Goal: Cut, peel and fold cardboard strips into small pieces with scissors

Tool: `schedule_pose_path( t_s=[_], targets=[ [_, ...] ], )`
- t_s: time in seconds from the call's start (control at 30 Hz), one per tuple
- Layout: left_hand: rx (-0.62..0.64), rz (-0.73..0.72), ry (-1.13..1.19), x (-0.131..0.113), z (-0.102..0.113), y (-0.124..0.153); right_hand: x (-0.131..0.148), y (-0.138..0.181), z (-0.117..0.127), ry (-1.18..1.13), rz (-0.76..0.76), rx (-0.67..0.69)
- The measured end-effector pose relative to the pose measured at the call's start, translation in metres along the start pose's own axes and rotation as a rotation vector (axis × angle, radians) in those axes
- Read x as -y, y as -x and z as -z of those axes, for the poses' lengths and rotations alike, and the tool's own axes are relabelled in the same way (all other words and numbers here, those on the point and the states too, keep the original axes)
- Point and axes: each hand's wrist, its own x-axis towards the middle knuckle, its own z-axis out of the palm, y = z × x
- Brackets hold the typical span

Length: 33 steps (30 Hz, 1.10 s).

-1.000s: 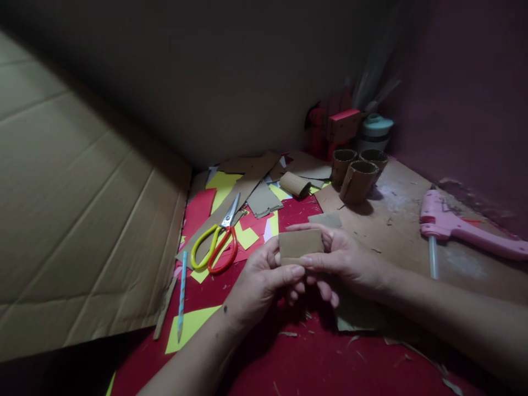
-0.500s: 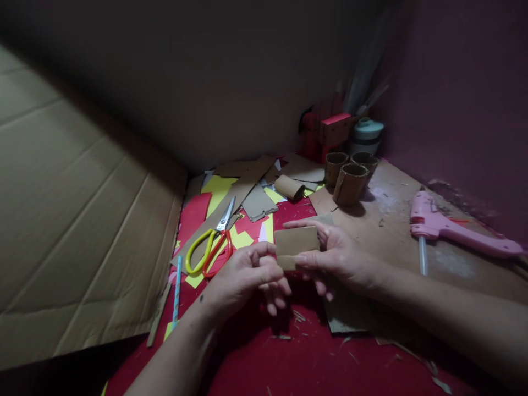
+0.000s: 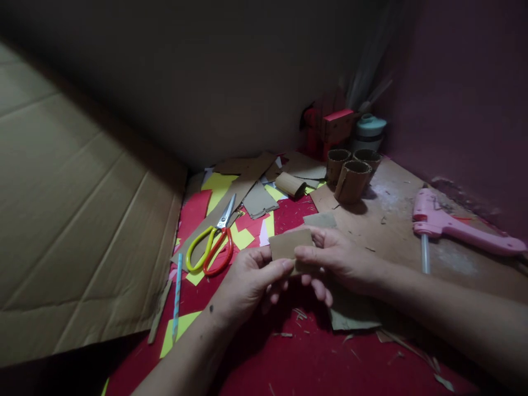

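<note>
Both hands hold a small brown cardboard piece (image 3: 289, 243) above a red work surface. My left hand (image 3: 251, 280) pinches its lower left edge between thumb and fingers. My right hand (image 3: 336, 257) grips its right side, thumb over the front and fingers behind. The piece looks slightly curved. Its lower part is hidden by my thumbs.
Yellow-and-orange scissors (image 3: 211, 245) lie left of my hands among yellow, red and brown scraps. A blue pencil (image 3: 177, 297) lies nearer the big cardboard sheet (image 3: 74, 231). Three cardboard tubes (image 3: 351, 176) stand behind; a pink glue gun (image 3: 457, 228) lies right.
My left hand, which had slipped off the piece and curled below it, has come back up and pinched its lower left edge again. The right hand kept its grip.
</note>
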Motion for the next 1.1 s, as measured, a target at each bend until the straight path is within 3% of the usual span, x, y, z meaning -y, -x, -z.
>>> schedule_pose_path(
  t_s=[0.13, 0.43, 0.7, 0.93, 1.1],
  targets=[
    [-0.068, -0.014, 0.035, 0.0001, -0.0018, 0.0007, -0.005, -0.0035, 0.004, -0.047, -0.001, 0.008],
    [-0.095, -0.017, 0.052, 0.0018, 0.0, -0.0006, 0.0036, 0.0025, -0.0043, 0.12, -0.162, -0.068],
    [-0.111, -0.01, -0.046, 0.001, -0.0028, 0.002, 0.0017, 0.0024, -0.002, 0.099, -0.194, -0.089],
    [-0.127, -0.048, -0.053, 0.0024, 0.003, 0.0022, 0.0008, -0.0001, 0.0012, 0.109, -0.199, -0.028],
    [-0.136, -0.077, -0.048, 0.0038, 0.0071, -0.0011, 0.002, -0.0007, -0.0004, 0.115, -0.187, -0.08]
  ],
)
